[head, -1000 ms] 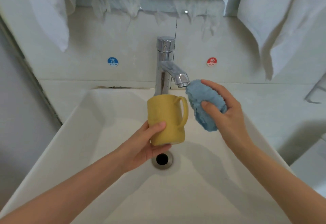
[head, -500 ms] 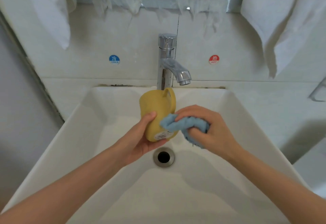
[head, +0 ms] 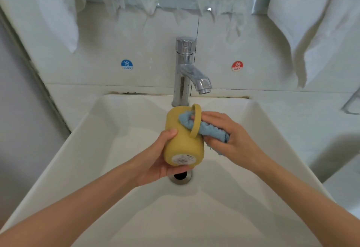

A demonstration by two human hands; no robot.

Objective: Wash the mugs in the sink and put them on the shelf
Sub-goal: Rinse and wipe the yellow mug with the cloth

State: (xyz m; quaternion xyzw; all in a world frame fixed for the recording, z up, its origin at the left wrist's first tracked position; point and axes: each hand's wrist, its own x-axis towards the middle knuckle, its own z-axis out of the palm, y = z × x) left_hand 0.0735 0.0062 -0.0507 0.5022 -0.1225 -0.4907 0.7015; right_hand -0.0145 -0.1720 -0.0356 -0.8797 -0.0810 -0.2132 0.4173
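Scrubbing is the step you're on right now: you're holding the yellow mug [head: 182,139] tipped over above the sink [head: 97,149], base toward you and mouth pointing away at the faucet [head: 187,71], right over the drain [head: 180,176]. Your left hand [head: 161,161] is gripping the mug around its lower body, thumb on the side, and your right hand [head: 231,135] is clutching the blue cloth [head: 206,127] and pushing it through the gap under the handle [head: 195,120], so the cloth is rubbing against the mug wall there. No water is coming out of the faucet that I can see, so I'm guessing the next move is turning it on for a rinse, then finding the shelf, which isn't in view. There's a round white label on the mug's base, too blurry to read. On the wall you've got a blue COLD sticker [head: 127,64] and a red HOT sticker [head: 237,66] either side of the faucet.
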